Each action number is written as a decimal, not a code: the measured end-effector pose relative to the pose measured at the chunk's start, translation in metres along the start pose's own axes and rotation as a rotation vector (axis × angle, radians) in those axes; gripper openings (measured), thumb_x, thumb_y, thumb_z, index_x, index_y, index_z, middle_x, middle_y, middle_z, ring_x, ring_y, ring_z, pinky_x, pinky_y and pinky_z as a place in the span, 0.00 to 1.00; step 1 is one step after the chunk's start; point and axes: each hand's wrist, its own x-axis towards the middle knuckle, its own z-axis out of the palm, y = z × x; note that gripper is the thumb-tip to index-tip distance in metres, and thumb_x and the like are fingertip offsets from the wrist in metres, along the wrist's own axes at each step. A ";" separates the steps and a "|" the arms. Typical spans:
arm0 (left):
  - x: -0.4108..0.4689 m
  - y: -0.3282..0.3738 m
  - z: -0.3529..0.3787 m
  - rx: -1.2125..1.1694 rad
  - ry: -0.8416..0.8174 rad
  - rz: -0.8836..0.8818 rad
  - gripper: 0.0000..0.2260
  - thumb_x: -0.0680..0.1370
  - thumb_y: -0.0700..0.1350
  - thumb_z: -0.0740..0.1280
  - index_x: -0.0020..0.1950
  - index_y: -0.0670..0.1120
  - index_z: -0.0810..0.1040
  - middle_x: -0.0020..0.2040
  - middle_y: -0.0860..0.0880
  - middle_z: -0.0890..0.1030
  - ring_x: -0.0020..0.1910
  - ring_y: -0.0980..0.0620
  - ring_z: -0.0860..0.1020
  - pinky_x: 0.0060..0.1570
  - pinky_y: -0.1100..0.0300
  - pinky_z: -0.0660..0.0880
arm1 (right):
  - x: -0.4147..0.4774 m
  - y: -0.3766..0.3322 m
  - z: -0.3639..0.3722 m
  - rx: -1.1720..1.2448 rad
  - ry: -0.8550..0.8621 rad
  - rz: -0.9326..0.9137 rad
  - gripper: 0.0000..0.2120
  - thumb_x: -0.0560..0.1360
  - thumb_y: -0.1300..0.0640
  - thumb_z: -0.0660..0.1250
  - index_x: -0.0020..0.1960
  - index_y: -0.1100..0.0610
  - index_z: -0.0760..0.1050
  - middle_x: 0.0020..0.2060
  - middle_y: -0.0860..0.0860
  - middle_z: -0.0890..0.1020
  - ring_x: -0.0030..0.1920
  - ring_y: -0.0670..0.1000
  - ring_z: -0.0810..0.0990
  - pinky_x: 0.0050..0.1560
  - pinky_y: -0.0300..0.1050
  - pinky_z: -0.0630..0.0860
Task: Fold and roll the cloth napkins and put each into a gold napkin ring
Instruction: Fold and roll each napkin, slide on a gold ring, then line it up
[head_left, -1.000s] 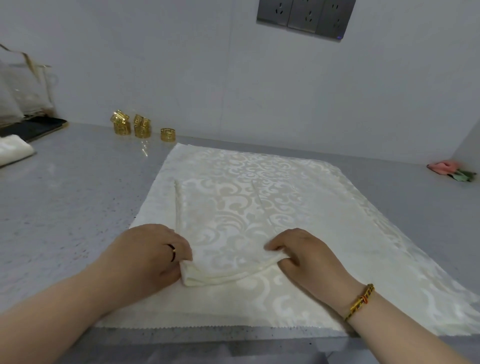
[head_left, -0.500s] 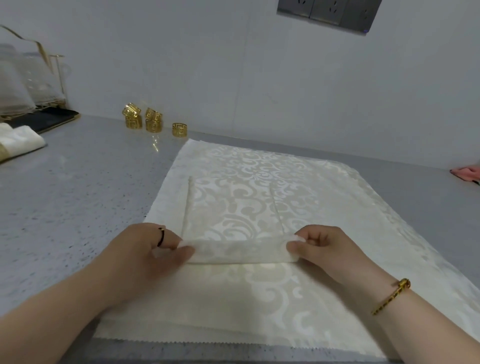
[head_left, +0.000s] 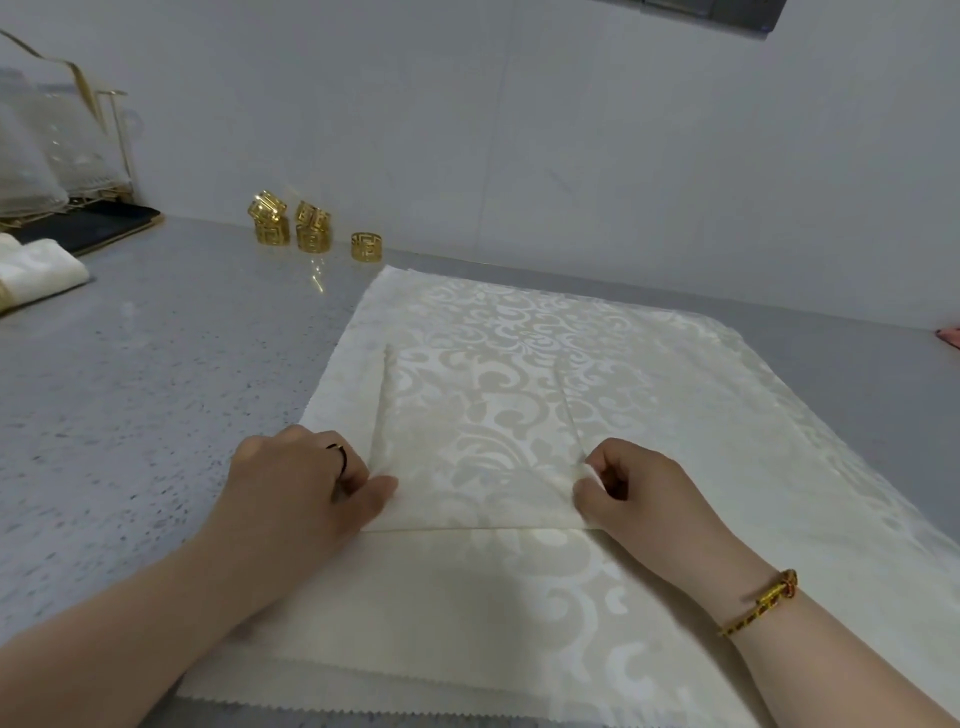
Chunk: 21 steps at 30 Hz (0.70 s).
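Note:
A cream damask napkin (head_left: 478, 431), folded into a narrow strip, lies lengthwise on a larger cream cloth (head_left: 727, 415) spread over the grey counter. Its near end is turned over, with a straight fold edge across the front. My left hand (head_left: 306, 493) pinches the near left corner of that fold. The near right corner is pinched between the thumb and fingers of my right hand (head_left: 639, 488). Several gold napkin rings (head_left: 311, 234) stand far left near the wall, some stacked in pairs and one alone (head_left: 367, 246).
A rolled white napkin (head_left: 41, 270) lies at the far left edge beside a black tray (head_left: 93, 228) and a gold wire rack. A pink object (head_left: 950, 338) shows at the right edge. The wall runs close behind the cloth.
Both hands have turned the napkin's near end over, away from me. The raised band seen half a second ago now lies flatter, and the hands sit a little further forward.

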 end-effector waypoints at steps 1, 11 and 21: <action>0.001 0.002 -0.001 0.036 0.000 -0.001 0.16 0.76 0.57 0.59 0.30 0.54 0.64 0.31 0.60 0.65 0.32 0.64 0.62 0.44 0.64 0.53 | 0.000 0.000 0.000 0.014 0.003 0.003 0.11 0.73 0.61 0.64 0.34 0.50 0.66 0.27 0.45 0.70 0.29 0.41 0.70 0.34 0.33 0.67; 0.011 -0.011 0.007 0.186 0.061 0.593 0.13 0.69 0.47 0.57 0.30 0.49 0.79 0.32 0.55 0.79 0.37 0.57 0.69 0.42 0.64 0.62 | -0.001 0.008 0.007 -0.310 0.156 -0.434 0.08 0.64 0.65 0.63 0.40 0.55 0.76 0.43 0.47 0.76 0.40 0.46 0.70 0.36 0.39 0.70; 0.024 -0.024 -0.010 0.304 -0.106 0.676 0.34 0.73 0.70 0.39 0.39 0.59 0.82 0.37 0.65 0.78 0.35 0.64 0.76 0.39 0.73 0.68 | 0.000 0.001 -0.018 -0.429 -0.171 -0.373 0.32 0.64 0.37 0.51 0.57 0.51 0.78 0.53 0.43 0.80 0.53 0.50 0.75 0.56 0.41 0.70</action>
